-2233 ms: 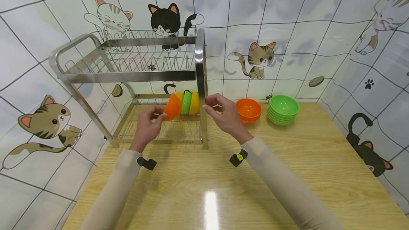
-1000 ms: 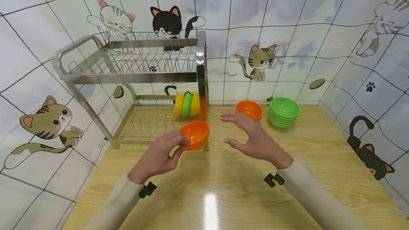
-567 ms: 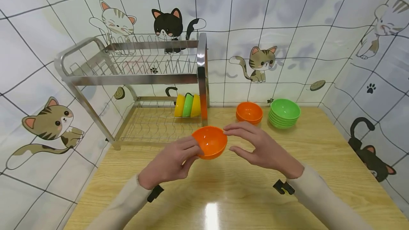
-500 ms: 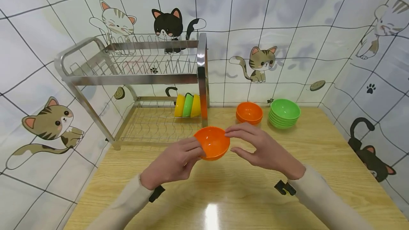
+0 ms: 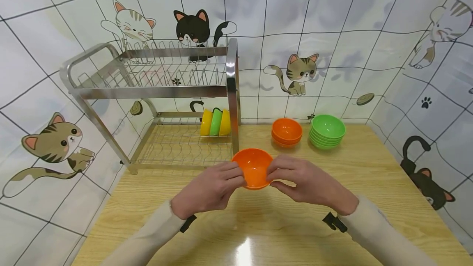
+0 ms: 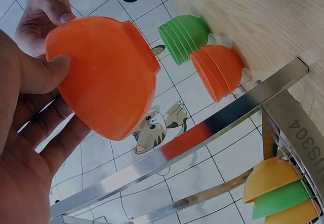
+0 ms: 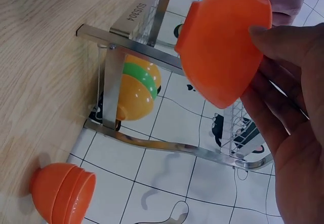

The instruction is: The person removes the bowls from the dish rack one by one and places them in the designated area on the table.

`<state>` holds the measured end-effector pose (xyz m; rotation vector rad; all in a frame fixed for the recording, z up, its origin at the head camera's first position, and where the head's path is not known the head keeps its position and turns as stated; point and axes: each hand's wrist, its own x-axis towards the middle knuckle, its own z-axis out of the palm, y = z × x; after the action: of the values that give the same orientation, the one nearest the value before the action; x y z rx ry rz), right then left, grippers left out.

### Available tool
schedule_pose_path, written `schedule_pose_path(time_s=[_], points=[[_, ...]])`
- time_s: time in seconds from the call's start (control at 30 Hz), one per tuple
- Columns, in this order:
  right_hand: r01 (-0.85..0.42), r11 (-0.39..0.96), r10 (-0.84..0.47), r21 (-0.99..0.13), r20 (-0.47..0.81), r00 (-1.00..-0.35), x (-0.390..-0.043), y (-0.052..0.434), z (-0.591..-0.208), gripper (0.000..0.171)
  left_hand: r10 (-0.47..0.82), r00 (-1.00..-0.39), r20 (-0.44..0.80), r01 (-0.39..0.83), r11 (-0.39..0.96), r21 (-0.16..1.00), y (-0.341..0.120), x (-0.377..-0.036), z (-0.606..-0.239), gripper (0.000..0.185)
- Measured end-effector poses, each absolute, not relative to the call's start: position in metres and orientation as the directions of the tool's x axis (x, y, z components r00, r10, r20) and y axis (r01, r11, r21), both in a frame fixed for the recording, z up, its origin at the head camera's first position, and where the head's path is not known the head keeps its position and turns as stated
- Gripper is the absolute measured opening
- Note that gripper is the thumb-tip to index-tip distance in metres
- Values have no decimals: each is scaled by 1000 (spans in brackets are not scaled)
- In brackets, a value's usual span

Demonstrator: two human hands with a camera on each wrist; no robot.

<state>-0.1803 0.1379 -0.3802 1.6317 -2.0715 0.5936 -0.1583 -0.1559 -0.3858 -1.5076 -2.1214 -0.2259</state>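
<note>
One orange bowl (image 5: 253, 168) in both hands, three bowls (image 5: 216, 122) racked

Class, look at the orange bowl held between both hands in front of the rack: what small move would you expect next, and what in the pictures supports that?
Probably the left hand lets go, leaving the orange bowl to the right hand. Both hands grip its rim above the table, and the orange stack sits on the right hand's side.
</note>
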Motion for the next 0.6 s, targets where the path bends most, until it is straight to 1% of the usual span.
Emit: schedule_pose_path(time_s=[0.1, 0.27, 0.5, 0.6], points=[[-977, 207, -789, -55, 581, -200, -180, 137, -382, 10, 828, -241, 506, 916, 367, -164, -155, -160, -387, 22], [-970, 233, -797, -75, 556, -234, -178, 138, -382, 16, 825, -244, 509, 919, 365, -151, -155, -161, -388, 22], [-979, 199, -783, -40, 594, -184, -180, 139, -382, 21, 794, -228, 563, 933, 344, -108, -153, -163, -389, 15], [-978, 205, -775, -45, 603, -190, -182, 141, -381, 23, 770, -236, 593, 936, 345, -76, -152, -165, -389, 12]])
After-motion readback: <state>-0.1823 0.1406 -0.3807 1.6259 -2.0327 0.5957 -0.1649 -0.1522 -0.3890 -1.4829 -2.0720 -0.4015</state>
